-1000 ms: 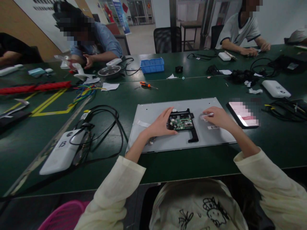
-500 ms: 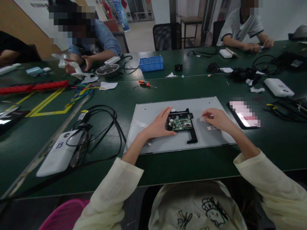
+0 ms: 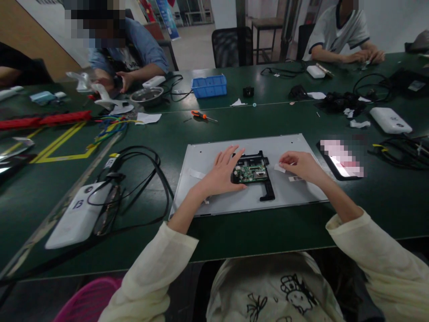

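The gray panel point(image 3: 288, 193) is laid flat on the green table point(image 3: 261, 237), a strip of tabletop being seen between its near edge and the table's front edge. On the panel's middle, the circuit board point(image 3: 253, 174) is framed by a black bracket point(image 3: 269, 190), one foot of which is extended toward the panel's near edge. Bare surface is left between bracket and panel's far edge. Just beside the panel's right edge a phone point(image 3: 342, 163) is placed; past its left edge, a white device point(image 3: 78, 214) is laid near looped cables; well beyond its far edge, a screwdriver point(image 3: 200, 115) is seen. Over the panel's left half, the left hand point(image 3: 221, 175) is held spread, with nothing seen grasped; whether the bracket is touched cannot be told. Over the panel's right half, a small white piece point(image 3: 279, 168) is pinched in the fingertips of the right hand point(image 3: 298, 166). Compared with a second earlier, the left fingers are spread wider and the white piece is brought slightly closer to the bracket, while board and panel are left in place
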`<state>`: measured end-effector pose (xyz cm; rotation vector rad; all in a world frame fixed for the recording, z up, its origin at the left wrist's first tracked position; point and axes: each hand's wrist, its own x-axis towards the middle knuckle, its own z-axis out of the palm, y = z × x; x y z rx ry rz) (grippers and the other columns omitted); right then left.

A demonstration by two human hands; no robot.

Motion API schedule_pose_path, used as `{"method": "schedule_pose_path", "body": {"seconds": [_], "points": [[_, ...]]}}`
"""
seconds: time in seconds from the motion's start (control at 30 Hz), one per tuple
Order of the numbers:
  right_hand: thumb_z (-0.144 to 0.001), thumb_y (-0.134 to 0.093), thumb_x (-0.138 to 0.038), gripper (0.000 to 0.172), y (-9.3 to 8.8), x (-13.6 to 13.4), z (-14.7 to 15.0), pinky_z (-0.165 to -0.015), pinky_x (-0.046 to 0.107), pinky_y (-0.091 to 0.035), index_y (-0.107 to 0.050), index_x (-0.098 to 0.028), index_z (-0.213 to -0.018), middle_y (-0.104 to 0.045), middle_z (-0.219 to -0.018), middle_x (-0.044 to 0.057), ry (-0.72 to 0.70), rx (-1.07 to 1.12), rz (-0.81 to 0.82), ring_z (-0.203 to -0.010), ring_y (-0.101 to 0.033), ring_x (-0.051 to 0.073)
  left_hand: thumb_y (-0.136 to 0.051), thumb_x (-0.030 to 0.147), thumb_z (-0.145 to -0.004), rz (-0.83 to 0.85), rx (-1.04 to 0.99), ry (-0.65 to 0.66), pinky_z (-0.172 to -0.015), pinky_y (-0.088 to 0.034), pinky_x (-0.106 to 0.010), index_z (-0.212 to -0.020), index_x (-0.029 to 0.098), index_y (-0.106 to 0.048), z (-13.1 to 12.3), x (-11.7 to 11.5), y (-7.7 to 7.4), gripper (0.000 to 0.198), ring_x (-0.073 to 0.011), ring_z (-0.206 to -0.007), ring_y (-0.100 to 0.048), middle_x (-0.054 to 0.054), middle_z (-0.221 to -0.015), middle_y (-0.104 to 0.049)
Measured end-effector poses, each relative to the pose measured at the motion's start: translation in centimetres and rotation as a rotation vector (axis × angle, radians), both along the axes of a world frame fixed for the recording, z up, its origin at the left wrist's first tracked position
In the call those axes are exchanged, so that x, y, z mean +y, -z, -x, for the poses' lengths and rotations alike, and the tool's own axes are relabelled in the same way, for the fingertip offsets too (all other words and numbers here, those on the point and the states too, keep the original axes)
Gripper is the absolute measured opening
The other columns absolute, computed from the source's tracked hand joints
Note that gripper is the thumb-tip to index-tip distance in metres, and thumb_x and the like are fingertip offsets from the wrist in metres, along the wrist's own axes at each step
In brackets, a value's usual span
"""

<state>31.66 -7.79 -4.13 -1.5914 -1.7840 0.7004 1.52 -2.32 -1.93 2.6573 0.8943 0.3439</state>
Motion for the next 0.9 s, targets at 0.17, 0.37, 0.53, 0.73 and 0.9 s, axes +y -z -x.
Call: {"method": "schedule_pose_path", "body": {"seconds": [0.17,0.37,0.53,0.73,0.9], "points": [[-0.077,-0.066,-0.035,0.02,0.1,0.1,1.0,-0.071,0.031,-0.054,-0.066,-0.019,-0.089,-0.071,-0.085,0.004,-0.082,0.203,0.069,-0.076,-0.067,0.017,-0.061,0.049,-0.082,-0.051,0.002,0.07,-0.121,-0.003,-0.052,-0.152,0.028,-0.016,-1.9,-1.7,-0.4,0.085,-0.0315,-0.148,-0.009,-0.007,-0.159,-0.019],[-0.074,-0.069,-0.036,0.024,0.6,0.2,1.5,-0.058,0.027,-0.054,-0.065,-0.019,-0.09,-0.069,-0.084,0.003,-0.058,0.361,0.144,-0.065,-0.064,0.014,-0.05,0.04,-0.091,-0.107,0.033,0.113,-0.12,-0.013,-0.047,-0.149,0.023,-0.025,-3.4,-2.8,0.5,0.065,-0.0247,-0.144,-0.023,-0.009,-0.153,-0.034],[-0.075,-0.066,-0.031,0.024,0.9,0.1,1.8,-0.067,0.031,-0.055,-0.067,-0.02,-0.096,-0.07,-0.084,0.004,-0.137,0.429,0.159,-0.076,-0.066,0.017,-0.043,0.038,-0.096,-0.151,0.13,0.13,-0.117,-0.019,-0.044,-0.147,0.021,-0.03,-3.7,-2.9,0.6,0.056,-0.0222,-0.133,-0.041,-0.009,-0.145,-0.044],[-0.077,-0.064,-0.025,0.022,1.1,0.2,2.0,-0.072,0.034,-0.056,-0.068,-0.021,-0.099,-0.073,-0.089,0.005,-0.115,0.33,0.1,-0.08,-0.068,0.019,-0.039,0.041,-0.097,-0.29,0.2,0.151,-0.113,-0.024,-0.045,-0.143,0.019,-0.036,-4.7,-3.1,0.2,0.051,-0.0237,-0.123,-0.047,-0.011,-0.134,-0.052],[-0.079,-0.063,-0.02,0.022,1.5,0.3,2.3,-0.078,0.035,-0.056,-0.069,-0.022,-0.1,-0.074,-0.09,0.004,-0.104,0.199,-0.024,-0.083,-0.07,0.019,-0.039,0.035,-0.097,-0.39,0.233,0.17,-0.106,-0.031,-0.045,-0.141,0.025,-0.041,-5.3,-3.3,0.3,0.045,-0.0259,-0.116,-0.048,-0.01,-0.129,-0.052]]}}
